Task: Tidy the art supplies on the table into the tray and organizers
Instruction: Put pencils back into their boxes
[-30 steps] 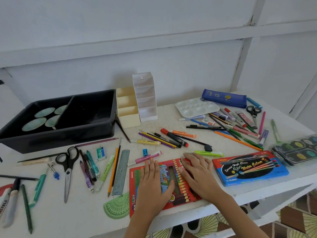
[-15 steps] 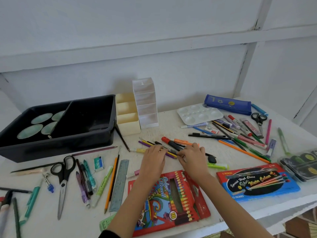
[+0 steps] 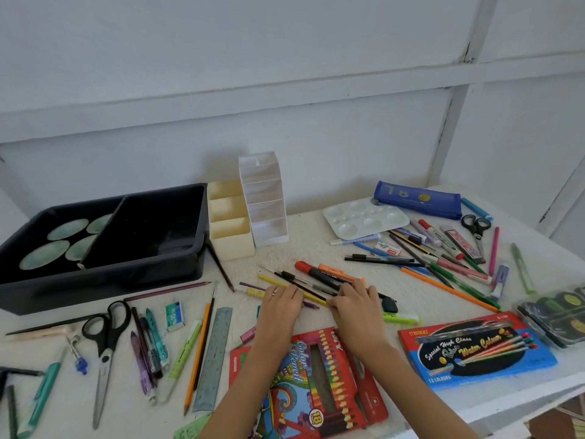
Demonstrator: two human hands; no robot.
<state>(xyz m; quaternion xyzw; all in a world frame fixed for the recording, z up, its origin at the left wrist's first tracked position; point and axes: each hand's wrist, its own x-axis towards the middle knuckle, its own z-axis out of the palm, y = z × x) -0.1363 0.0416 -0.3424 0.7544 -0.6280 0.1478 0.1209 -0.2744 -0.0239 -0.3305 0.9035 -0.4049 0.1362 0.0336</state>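
- Table [image 3: 278, 258]: white work surface strewn with loose art supplies on every side; almost nothing appears sorted yet.
- Black tray [image 3: 95, 286]: stands at the far left, split by a divider into two compartments. The left compartment holds four pale green discs [image 3: 44, 255]; the right compartment appears empty.
- Cream organizer [image 3: 232, 239] and white organizer [image 3: 269, 231]: stand side by side, with the cream one against the tray's right wall. Each has stepped open pockets, and no contents are visible in any of them.
- Left hand [image 3: 280, 304] and right hand [image 3: 354, 301]: both lie palm-down at the table's middle, fingers bent over the pen bundle from its near side. The backs of the hands hide the fingertips, so it cannot be told whether either grasp has closed on anything.
- Pen bundle [image 3: 316, 277]: a yellow pencil, a red-capped marker, an orange highlighter and dark pens lie roughly parallel on the table, just in front of the organizers. These are judged light, rigid and smooth, and round barrels are likely to roll or slip apart. Raking them together and clasping the group near mid-length would probably keep them aligned for an organizer pocket.
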